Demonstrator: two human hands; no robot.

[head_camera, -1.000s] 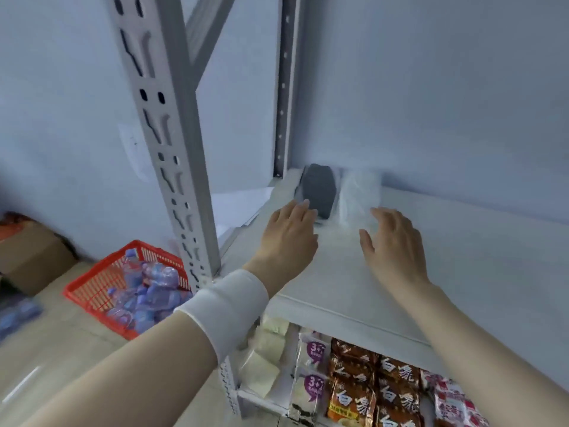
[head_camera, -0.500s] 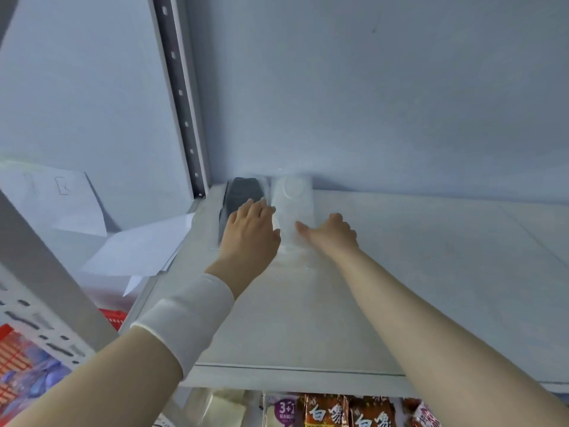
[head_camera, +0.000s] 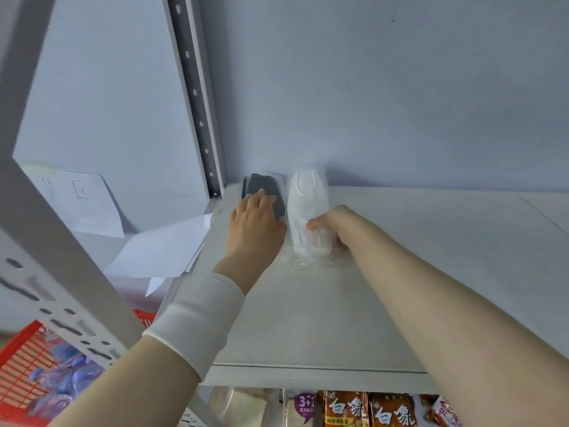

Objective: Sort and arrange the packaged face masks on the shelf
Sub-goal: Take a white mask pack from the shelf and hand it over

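Observation:
Two packaged face masks lie side by side at the back left corner of the white shelf (head_camera: 415,272). The black mask pack (head_camera: 261,186) is on the left, the white mask pack (head_camera: 308,192) on the right, both in clear wrap. My left hand (head_camera: 255,223), with a white wristband, rests flat with straight fingers on the black pack. My right hand (head_camera: 332,224) grips the near end of the white pack, fingers curled into the crinkled wrap.
A grey shelf upright (head_camera: 197,97) stands right behind the black pack, another (head_camera: 46,241) at the near left. Loose paper sheets (head_camera: 163,248) lie left of the shelf. A red basket (head_camera: 27,359) of bottles sits on the floor. Snack packets (head_camera: 366,408) fill the lower shelf.
Both hands reached further onto the packs. My left hand slid over the black pack; my right hand closed on the near end of the white pack. The view moved closer.

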